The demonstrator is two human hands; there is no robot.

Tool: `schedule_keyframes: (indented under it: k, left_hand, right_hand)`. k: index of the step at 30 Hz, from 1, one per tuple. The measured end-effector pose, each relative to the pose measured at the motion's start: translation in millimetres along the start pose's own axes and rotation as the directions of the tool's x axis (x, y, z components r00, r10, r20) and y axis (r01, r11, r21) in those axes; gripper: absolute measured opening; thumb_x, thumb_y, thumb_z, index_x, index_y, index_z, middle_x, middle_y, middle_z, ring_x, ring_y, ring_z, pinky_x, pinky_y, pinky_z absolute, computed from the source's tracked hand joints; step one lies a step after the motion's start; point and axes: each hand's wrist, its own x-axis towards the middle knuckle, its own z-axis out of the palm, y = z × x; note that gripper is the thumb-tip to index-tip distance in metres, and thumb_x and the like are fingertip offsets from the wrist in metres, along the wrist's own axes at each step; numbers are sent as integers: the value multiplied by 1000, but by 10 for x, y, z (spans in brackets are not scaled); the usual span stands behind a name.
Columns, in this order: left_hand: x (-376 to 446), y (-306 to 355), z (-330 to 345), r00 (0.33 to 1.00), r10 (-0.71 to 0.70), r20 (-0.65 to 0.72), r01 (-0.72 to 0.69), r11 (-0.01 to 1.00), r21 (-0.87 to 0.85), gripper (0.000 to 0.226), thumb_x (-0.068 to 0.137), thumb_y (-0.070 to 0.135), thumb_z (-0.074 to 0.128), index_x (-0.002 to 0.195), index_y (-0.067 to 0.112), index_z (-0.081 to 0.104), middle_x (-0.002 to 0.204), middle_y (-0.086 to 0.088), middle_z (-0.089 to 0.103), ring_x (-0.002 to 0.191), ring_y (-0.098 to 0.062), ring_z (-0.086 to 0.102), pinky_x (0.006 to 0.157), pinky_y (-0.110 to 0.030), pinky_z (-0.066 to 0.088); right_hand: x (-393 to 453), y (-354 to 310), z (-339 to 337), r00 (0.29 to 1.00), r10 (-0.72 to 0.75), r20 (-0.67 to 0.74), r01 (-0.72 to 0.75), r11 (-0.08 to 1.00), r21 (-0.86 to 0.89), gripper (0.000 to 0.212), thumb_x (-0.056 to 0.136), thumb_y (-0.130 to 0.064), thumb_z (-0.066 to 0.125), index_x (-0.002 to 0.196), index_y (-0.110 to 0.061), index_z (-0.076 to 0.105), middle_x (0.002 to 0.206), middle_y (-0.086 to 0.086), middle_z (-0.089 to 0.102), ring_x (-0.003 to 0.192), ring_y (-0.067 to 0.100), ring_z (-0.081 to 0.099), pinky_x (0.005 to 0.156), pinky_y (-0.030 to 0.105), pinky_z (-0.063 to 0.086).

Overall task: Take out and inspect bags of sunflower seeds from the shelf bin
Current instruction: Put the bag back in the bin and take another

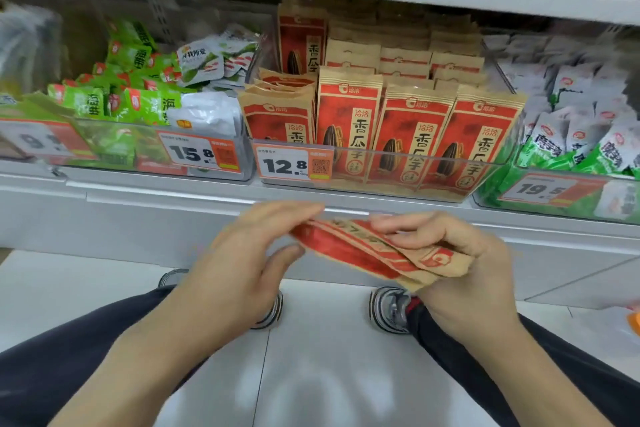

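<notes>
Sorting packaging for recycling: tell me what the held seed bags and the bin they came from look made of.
Held bags: seemingly kraft paper, matte tan with red print; the edges look fibrous and they bend softly between the left hand and right hand. Any inner lining is hidden.
Shelf bin: clear rigid plastic, glossy; the bags show through its front wall.

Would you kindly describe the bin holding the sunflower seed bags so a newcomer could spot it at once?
On the middle shelf, find the clear plastic bin in the centre, between bins of green-and-white packets. It alone holds upright red-and-kraft sunflower seed bags, and its orange price tag reads 12.8.
</notes>
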Motion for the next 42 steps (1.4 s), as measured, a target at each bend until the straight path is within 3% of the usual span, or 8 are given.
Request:
schedule_keyframes:
  k: [6, 8, 12, 20, 26, 31, 34, 42]
  left_hand:
    - [764, -38, -475, 904, 155, -399, -89, 980, 179, 38, 93, 15, 53, 130, 6, 58, 123, 0, 56, 117, -15, 49, 102, -8, 28]
    - [1115, -204, -557, 925, 133, -355, -51, 972, 231, 38, 97, 22, 50, 131, 6, 58, 127, -8, 59, 121, -22, 49, 105, -15, 28]
    - [1501, -354, -653, 997, 37, -72, -7, 924, 383, 55, 95, 52, 34, 118, 16, 67, 120, -8, 68, 117, -32, 55, 99, -50, 45]
    - [1508, -433, -634, 997, -49, -65, 69, 928, 367, 52, 91, 62, 26, 71, 22, 53, 73, 6, 56, 81, -30, 56, 71, -41, 45]
    - [1505, -490, -633, 999, -7, -37, 21, 926, 377, 64, 90, 65, 20, 85, 22, 67, 93, 0, 67, 95, -28, 60, 90, -47, 48]
    - [1523, -484, -620, 996, 78, -36, -50, 869, 492, 62, 94, 60, 12, 73, 23, 57, 89, 0, 63, 93, -27, 54, 92, -46, 41]
    - [1557, -501, -639, 994, 98, -52, -61, 877, 477, 60, 103, 55, 19, 64, 22, 49, 76, 1, 59, 82, -27, 50, 87, -43, 37]
    - [1556, -538, -564, 980, 164, -113, -87, 862, 499, 61, 104, 51, 22, 63, 16, 52, 68, -3, 58, 75, -29, 50, 78, -37, 29]
  right_hand:
    - [687, -461, 105, 939, -339, -47, 330, 933, -143, 8, 86, -20, 77, 92, -16, 72, 105, 11, 74, 106, 27, 72, 90, 52, 57]
    - [950, -510, 192, 894, -448, 0, 428, 854, -297, 35, 80, -39, 85, 97, -14, 67, 107, 10, 70, 104, 22, 71, 89, 43, 56]
    - [1296, -308, 304, 681, -715, 156, 631, 465, -621, 9, 85, -1, 81, 88, 5, 75, 99, 21, 65, 90, 29, 67, 78, 27, 54]
    - [1845, 41, 471, 806, -515, 292, 529, 405, -746, 23, 83, 8, 69, 103, -1, 76, 107, 13, 70, 97, 25, 66, 81, 31, 54]
    - [2134, -19, 723, 975, -133, 180, 220, 410, -885, 31, 101, -35, 57, 128, -22, 66, 118, 4, 73, 108, 27, 67, 94, 41, 54]
    - [2430, -69, 891, 994, 67, 85, 65, 263, -962, 29, 103, -35, 54, 125, -21, 67, 123, 11, 67, 116, 31, 59, 89, 35, 47]
    - [2673, -46, 986, 977, 212, -17, -63, 213, -975, 29, 102, -36, 59, 123, -19, 70, 116, 5, 69, 94, 23, 62, 75, 30, 46]
    - [2900, 314, 1042, 988, 139, -69, -74, 31, -997, 29, 100, -39, 60, 123, -22, 66, 115, 3, 68, 98, 24, 63, 76, 32, 46]
